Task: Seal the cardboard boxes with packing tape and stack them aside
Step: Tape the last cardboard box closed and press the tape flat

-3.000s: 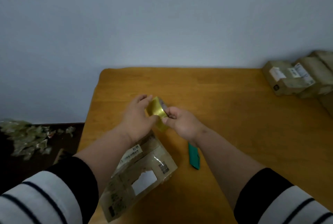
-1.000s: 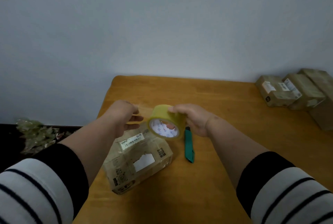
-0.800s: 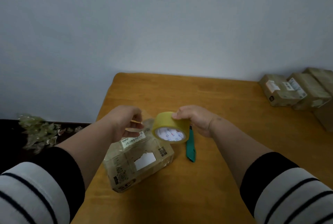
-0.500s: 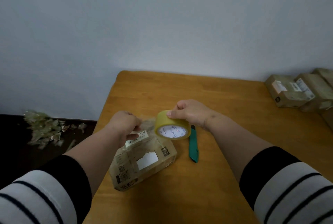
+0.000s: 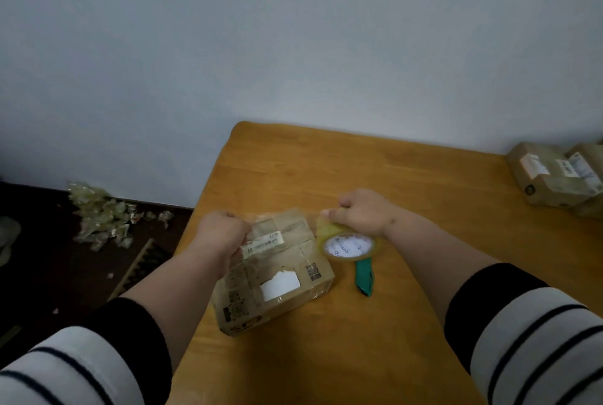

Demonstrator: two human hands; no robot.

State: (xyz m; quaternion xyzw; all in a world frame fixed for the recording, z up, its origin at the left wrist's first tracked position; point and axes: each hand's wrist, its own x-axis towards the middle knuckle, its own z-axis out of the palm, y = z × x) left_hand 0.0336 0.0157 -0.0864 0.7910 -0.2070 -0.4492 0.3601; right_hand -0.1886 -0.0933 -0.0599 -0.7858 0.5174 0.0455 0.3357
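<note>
Low at centre frame, the tape roll [image 5: 350, 243], held higher a moment ago, is now gripped by the right hand [image 5: 362, 212] beside the cardboard box [image 5: 277, 274] on the counter [image 5: 391, 176]; the tape's end is pinched onto the box by the left hand [image 5: 222, 231], so sealing appears begun.

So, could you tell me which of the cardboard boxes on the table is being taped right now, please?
The box at the table's near left edge, under the left hand, beside the tape roll that the right hand grips. The other boxes sit untouched at the far right.
</note>
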